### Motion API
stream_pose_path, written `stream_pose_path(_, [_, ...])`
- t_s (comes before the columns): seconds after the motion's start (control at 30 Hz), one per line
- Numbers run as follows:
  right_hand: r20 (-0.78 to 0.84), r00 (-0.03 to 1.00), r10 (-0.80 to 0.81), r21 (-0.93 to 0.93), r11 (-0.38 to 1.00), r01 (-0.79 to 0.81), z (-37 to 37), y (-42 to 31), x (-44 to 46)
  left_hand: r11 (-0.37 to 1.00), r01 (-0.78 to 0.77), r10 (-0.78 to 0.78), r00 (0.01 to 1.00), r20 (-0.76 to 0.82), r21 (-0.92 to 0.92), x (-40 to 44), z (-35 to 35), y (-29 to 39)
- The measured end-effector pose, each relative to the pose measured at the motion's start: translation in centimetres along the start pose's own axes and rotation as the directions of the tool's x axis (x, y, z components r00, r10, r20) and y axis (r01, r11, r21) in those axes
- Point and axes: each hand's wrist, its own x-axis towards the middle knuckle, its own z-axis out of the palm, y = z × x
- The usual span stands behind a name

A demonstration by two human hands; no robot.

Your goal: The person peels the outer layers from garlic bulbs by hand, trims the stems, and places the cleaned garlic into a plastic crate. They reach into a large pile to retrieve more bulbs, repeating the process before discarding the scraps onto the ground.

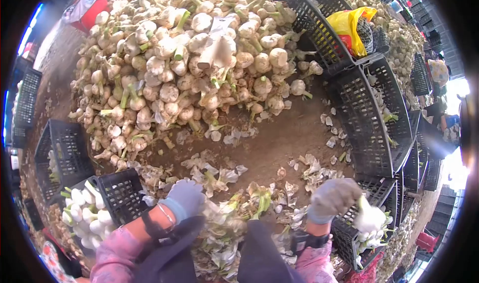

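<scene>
My right hand (334,199), in a grey work glove, grips a trimmed white garlic bulb (370,220) over the black crate at my right. The bulb looks slightly blurred, and more peeled garlic lies in the crate (344,233) beneath it. Near my left knee, my left hand (184,199) is in a pale glove with a blue cuff. Its fingers look curled inward; what they hold, if anything, is hidden. Between my legs and in front lie loose garlic skins and green leaf scraps (259,201).
A large heap of untrimmed garlic (174,73) lies ahead on bare soil. Black crates (364,123) line the right side, one with a yellow bag (352,28). At left, cleaned garlic (87,215) sits beside a black crate (119,195). A red bucket (90,16) stands far left.
</scene>
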Motion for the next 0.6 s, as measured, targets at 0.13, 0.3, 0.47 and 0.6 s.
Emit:
stream_pose_path(0.13, [-0.714,0.587,-0.382,-0.692,0.516,-0.506,-3.4,-4.3,4.0,0.998,-0.044,0.030,0.944,-0.330,-0.034,0.9,0.9,0.8])
stream_pose_path(0.3, [-0.463,0.717,-0.521,-0.219,-0.716,-0.663,-21.3,-4.3,9.0,0.963,-0.087,-0.006,0.939,-0.344,-0.254,2.0,-0.9,1.0])
stream_pose_path(0.47, [-0.443,0.683,-0.581,-0.222,-0.667,-0.711,-23.3,-2.2,7.8,0.848,-0.205,-0.134,0.809,-0.572,-0.488,2.9,-1.6,0.9])
stream_pose_path(0.6, [-0.810,0.557,-0.185,-0.586,0.309,-0.749,-14.4,6.8,2.7,0.604,-0.315,-0.277,0.779,-0.563,-0.733,5.1,0.6,-0.1])
